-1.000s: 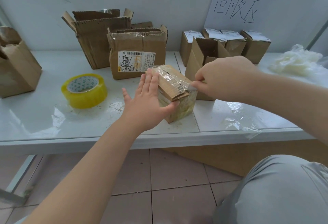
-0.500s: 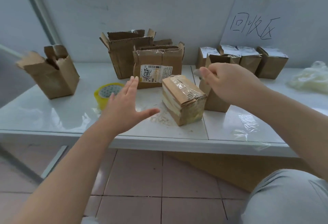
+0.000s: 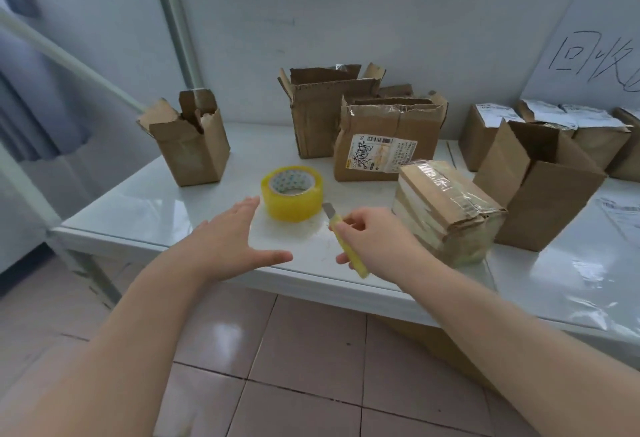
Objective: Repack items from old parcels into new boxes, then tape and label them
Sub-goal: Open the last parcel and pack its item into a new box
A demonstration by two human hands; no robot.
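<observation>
My left hand (image 3: 232,239) hovers flat and spread over the table (image 3: 145,208) edge, holding nothing, just short of the tape roll (image 3: 292,192). My right hand (image 3: 375,244) grips a yellow box cutter (image 3: 348,246), blade out, beside the taped parcel (image 3: 446,209).

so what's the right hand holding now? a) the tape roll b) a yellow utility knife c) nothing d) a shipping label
b, the right hand is closed around a yellow utility knife, blade out toward the tape roll, which sits untouched on the table.
</observation>
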